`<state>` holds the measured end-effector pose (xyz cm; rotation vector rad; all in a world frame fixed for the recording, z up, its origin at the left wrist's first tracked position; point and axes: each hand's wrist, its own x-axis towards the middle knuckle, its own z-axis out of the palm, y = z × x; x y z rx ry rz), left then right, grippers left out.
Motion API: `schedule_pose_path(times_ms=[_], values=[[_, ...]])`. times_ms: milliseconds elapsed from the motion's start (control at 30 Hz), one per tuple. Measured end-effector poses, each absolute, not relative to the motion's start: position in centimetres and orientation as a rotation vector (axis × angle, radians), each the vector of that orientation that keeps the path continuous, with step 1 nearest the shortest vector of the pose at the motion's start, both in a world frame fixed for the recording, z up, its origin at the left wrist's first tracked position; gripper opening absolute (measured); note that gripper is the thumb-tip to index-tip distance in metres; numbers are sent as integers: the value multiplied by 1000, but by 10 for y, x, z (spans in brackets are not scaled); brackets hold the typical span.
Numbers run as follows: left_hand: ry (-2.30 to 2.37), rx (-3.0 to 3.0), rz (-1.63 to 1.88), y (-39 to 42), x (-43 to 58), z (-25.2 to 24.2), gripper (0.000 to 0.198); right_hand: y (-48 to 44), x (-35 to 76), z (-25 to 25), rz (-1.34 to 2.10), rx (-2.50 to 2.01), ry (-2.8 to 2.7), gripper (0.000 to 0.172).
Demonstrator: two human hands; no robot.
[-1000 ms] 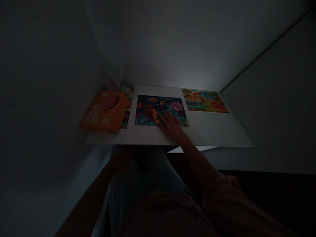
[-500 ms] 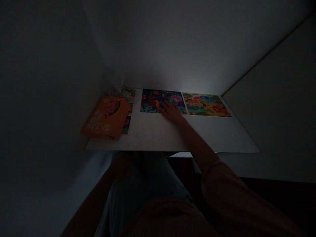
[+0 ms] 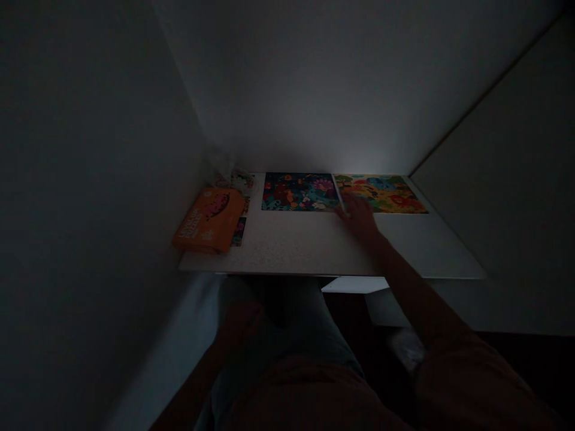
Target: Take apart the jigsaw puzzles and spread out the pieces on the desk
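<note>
My right hand (image 3: 359, 217) reaches over the white table, at the near left corner of a yellow animal puzzle (image 3: 398, 194). Its fingers look stretched out, a little blurred, with nothing seen in them. Just left of the fingertips lies a dark blue puzzle picture (image 3: 299, 191) with colourful creatures, fully uncovered. Both pictures lie flat, side by side, with a narrow pale gap between them. Down over my lap is my left hand (image 3: 245, 318), dark and smeared, so its fingers cannot be made out.
An orange puzzle box (image 3: 211, 221) sits at the table's left end, partly over small picture cards (image 3: 239, 232). Behind it is a clear plastic bag (image 3: 224, 170). Walls (image 3: 305, 108) close in the table at the back and left. The table's front edge (image 3: 287, 273) runs above my legs.
My right hand has slid right, off the dark blue puzzle to the yellow one's left corner. My left hand has shifted on my lap. The view has moved slightly.
</note>
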<state>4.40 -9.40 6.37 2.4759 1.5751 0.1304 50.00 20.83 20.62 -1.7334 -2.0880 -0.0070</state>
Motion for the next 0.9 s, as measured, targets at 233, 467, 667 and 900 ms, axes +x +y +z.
schedule_pose_path(times_ms=[233, 467, 667, 900], values=[[2293, 2373, 574, -31, -17, 211, 72, 195, 604, 189, 95, -1938, -1994, 63], [2425, 2238, 362, 21, -24, 236, 74, 187, 593, 188, 119, -1946, -1987, 69], [2509, 2163, 324, 25, -17, 242, 75, 188, 595, 184, 128, -1935, -1961, 75], [2518, 2016, 444, 49, -25, 266, 61, 186, 589, 188, 133, -1912, -1915, 76]])
